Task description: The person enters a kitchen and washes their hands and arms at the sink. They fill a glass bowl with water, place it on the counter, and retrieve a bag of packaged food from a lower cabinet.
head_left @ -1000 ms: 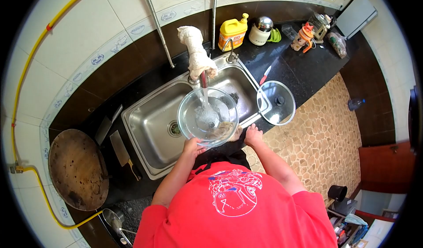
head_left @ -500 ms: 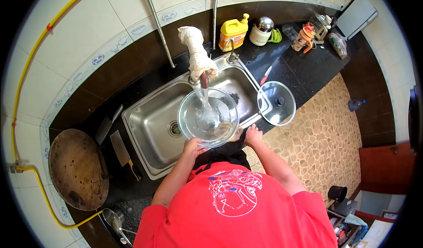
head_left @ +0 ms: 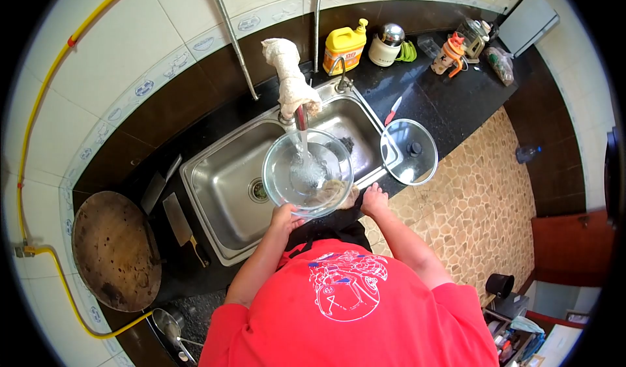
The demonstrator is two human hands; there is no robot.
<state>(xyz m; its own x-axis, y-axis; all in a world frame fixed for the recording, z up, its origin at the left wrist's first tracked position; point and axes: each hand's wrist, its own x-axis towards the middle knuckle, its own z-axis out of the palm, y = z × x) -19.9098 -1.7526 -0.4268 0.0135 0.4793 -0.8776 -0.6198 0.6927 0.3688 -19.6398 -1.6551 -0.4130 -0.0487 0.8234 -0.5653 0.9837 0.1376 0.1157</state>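
A clear glass bowl (head_left: 270, 175) is held over the double sink (head_left: 225, 171), tilted slightly. My left hand (head_left: 285, 218) grips its near left rim, with the fingers partly hidden beneath the glass. Water runs from the faucet (head_left: 300, 118), whose upper part is wrapped in pale cloth (head_left: 287, 70), and splashes in the bowl. Something tan (head_left: 351, 199) shows at the bowl's near right side; I cannot make out what it is. My right hand (head_left: 374, 201) rests on the counter's front edge, right of the bowl, fingers bent a little apart, holding nothing visible.
Right of the sink lie a glass lid (head_left: 427, 155) and a red-handled knife (head_left: 392, 113). Two cleavers, one with a pale handle (head_left: 179, 220), and a round wooden board (head_left: 114, 249) are at left. A yellow jug (head_left: 345, 47) and a white canister (head_left: 385, 53) stand behind.
Both hands and the bowl stay almost in place. Water keeps running into the bowl.
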